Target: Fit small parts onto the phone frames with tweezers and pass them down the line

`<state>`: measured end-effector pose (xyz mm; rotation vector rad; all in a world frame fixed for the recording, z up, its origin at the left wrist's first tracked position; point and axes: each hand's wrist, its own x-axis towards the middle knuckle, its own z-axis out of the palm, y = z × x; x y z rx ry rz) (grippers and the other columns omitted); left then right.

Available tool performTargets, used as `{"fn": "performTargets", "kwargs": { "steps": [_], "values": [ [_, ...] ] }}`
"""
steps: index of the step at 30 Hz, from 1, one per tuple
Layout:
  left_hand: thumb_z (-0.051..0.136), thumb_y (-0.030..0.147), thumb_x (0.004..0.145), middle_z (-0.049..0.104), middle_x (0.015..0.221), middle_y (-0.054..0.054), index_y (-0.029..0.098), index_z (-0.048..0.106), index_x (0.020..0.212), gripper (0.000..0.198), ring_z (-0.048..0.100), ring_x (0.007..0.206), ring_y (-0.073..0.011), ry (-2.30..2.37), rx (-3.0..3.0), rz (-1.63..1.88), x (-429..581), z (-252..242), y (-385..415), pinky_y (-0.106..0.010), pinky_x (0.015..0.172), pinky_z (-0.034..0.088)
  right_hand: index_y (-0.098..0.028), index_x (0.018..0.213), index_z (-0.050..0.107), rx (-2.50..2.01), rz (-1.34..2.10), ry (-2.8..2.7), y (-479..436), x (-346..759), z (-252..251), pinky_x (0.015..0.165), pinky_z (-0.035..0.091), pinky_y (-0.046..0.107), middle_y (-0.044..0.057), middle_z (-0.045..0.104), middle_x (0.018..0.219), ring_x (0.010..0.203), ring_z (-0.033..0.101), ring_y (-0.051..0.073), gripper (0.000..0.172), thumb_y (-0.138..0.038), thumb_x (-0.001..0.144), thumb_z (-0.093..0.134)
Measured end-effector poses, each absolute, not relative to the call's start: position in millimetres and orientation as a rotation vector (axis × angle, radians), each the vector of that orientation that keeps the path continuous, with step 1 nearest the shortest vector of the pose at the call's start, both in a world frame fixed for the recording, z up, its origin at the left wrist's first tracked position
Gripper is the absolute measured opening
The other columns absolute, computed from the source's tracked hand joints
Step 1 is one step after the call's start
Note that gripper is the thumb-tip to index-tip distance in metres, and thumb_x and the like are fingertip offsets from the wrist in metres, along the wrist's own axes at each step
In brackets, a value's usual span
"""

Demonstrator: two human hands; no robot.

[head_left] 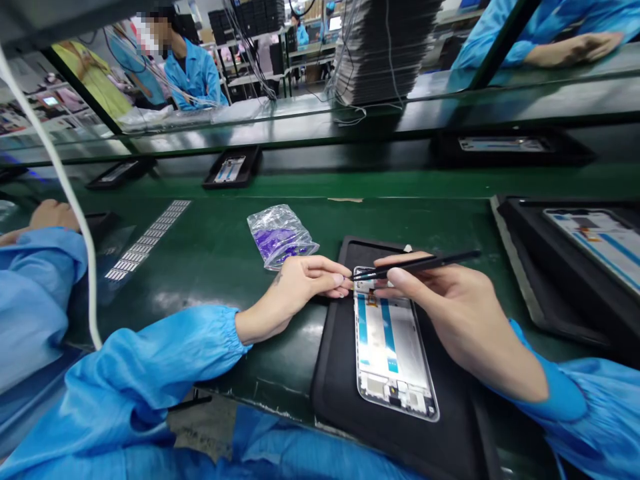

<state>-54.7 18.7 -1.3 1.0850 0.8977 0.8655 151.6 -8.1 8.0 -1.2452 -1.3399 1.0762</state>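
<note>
A silver phone frame (400,333) with blue strips lies in a black tray (335,360) on the green bench. Above its upper part, my right hand (445,300) holds black tweezers (425,263), their tips pointing left. My left hand (295,290) is at the frame's upper left corner, thumb and fingers pinched together at the tweezer tips. Whatever sits between those fingers is too small to make out. Beyond my left hand lies a clear plastic bag (280,235) with purple contents.
More black trays with phone frames stand at the right (520,267) and along the back (233,167). A strip of small labels (150,239) lies at the left, near a co-worker's hand (55,215). A white cable (60,160) hangs at the left.
</note>
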Motion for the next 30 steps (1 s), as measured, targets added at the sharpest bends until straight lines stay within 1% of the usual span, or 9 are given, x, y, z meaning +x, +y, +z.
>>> {"fn": "performTargets", "kwargs": {
  "steps": [2,5,13,19,21,26,30],
  "values": [
    [0.076,0.017,0.083,0.078,0.086,-0.007,0.01,0.074,0.097,0.016,0.073,0.077,-0.0117,0.901,1.068,0.874,-54.3,-2.5,18.3,-0.021,0.078,0.057,-0.023,0.096,0.079,-1.243,1.107,-1.327,-8.4,149.9,8.3,0.075,0.065,0.035,0.003,0.079,0.091,0.076,0.077,0.022,0.03,-0.047,0.078,0.078],
    [0.075,0.016,0.084,0.078,0.087,-0.008,0.009,0.074,0.098,0.016,0.073,0.078,-0.0118,0.908,1.052,0.88,-53.8,-4.9,17.8,-0.021,0.078,0.058,-0.023,0.095,0.079,-1.243,1.104,-1.324,-8.0,149.7,8.0,0.074,0.066,0.037,0.003,0.079,0.09,0.074,0.077,0.023,0.03,-0.047,0.077,0.079],
    [0.072,0.011,0.085,0.078,0.088,-0.009,0.007,0.073,0.099,0.015,0.073,0.077,-0.0103,0.919,1.016,0.873,-52.1,-2.4,15.2,-0.019,0.077,0.058,-0.027,0.094,0.08,-1.269,1.112,-1.346,-5.6,151.3,5.3,0.077,0.066,0.036,0.001,0.079,0.09,0.077,0.077,0.021,0.027,-0.048,0.078,0.079],
    [0.072,0.008,0.084,0.078,0.085,-0.009,0.006,0.072,0.094,0.011,0.073,0.073,-0.0103,0.954,0.961,0.872,-50.2,4.8,14.8,-0.019,0.075,0.058,-0.025,0.094,0.08,-1.28,1.17,-1.269,-3.7,151.1,3.1,0.08,0.066,0.043,0.003,0.079,0.09,0.08,0.076,0.023,0.028,-0.047,0.076,0.08],
    [0.072,0.007,0.083,0.078,0.085,-0.009,0.006,0.072,0.094,0.011,0.073,0.074,-0.0106,0.951,0.954,0.874,-50.2,4.9,14.8,-0.019,0.076,0.058,-0.025,0.093,0.08,-1.272,1.186,-1.237,-3.0,150.3,2.9,0.08,0.066,0.042,0.003,0.078,0.09,0.08,0.076,0.023,0.027,-0.045,0.076,0.081],
    [0.07,0.006,0.084,0.078,0.087,-0.01,0.006,0.072,0.095,0.01,0.073,0.075,-0.0112,0.955,0.955,0.877,-50.6,3.8,13.6,-0.02,0.076,0.058,-0.025,0.091,0.081,-1.238,1.22,-1.196,-2.0,148.5,3.3,0.077,0.066,0.033,0.002,0.078,0.088,0.081,0.075,0.019,0.022,-0.042,0.077,0.082],
    [0.069,0.007,0.085,0.078,0.089,-0.011,0.006,0.072,0.095,0.01,0.074,0.077,-0.0117,0.954,0.976,0.882,-50.6,2.8,13.2,-0.02,0.077,0.058,-0.024,0.091,0.08,-1.223,1.244,-1.21,-2.4,147.8,4.3,0.077,0.066,0.032,0.002,0.078,0.088,0.081,0.076,0.019,0.022,-0.041,0.078,0.081]
  ]
}}
